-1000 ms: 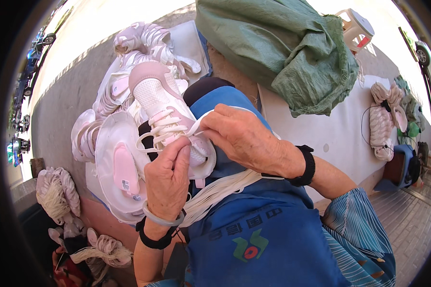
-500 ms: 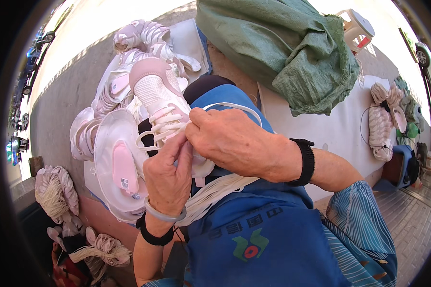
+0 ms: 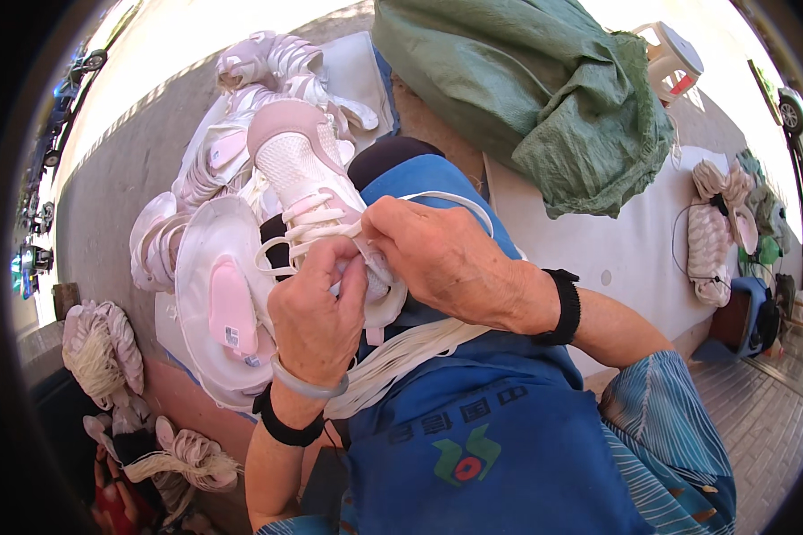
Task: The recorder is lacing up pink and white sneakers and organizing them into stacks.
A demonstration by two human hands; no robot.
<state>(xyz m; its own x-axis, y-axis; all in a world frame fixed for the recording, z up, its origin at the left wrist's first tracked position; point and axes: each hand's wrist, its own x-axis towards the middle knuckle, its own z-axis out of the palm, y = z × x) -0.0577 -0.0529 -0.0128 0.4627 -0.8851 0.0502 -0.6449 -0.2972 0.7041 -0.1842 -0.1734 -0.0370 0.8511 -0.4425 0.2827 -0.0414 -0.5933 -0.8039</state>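
A: What's nearest?

B: A blue apron (image 3: 500, 428) with a bundle of white laces (image 3: 410, 352) across it. Above that, the left hand (image 3: 317, 316) and right hand (image 3: 446, 263) sit close together, both pinched on the lace of a pink-and-white sneaker (image 3: 317, 192) on the lap.

A: How does it handle?

B: Likely light; lace limp, so grip near the eyelets. Beyond: more sneakers (image 3: 241, 152), a green sack (image 3: 544, 98)

Pink-and-white sneaker (image 3: 308, 183) — toe pointing away, resting on the lap — white lace (image 3: 317, 230) partly threaded.
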